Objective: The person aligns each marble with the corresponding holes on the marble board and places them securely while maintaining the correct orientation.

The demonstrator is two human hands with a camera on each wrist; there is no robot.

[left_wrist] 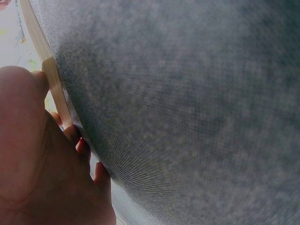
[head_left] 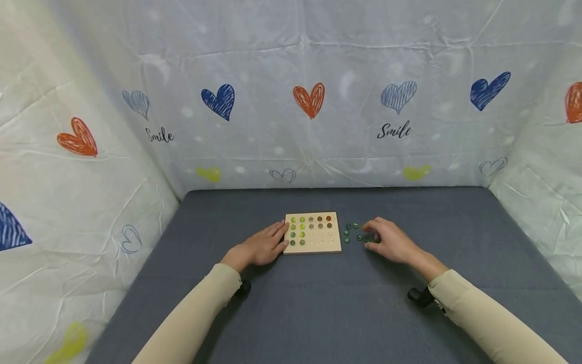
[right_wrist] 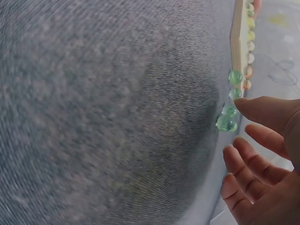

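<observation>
Wooden board [head_left: 313,248]: near bench's [head_left: 309,308] far edge
Left hand [head_left: 261,246]: straight-ish fingers touching it
Right hand [head_left: 392,241]: loosely spread, nothing grabbed, by green marbles [head_left: 346,240]

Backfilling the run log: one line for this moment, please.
left grip: touching left edge of wooden board | right grip: beside loose green marbles | wooden board: partly filled, near-right hollows empty

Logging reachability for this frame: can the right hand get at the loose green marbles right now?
Looks like yes: the right hand is beside the green marbles, its fingers spread and holding nothing visible, with no obstacle showing between. The left hand, across the board, is clear of them.
</observation>
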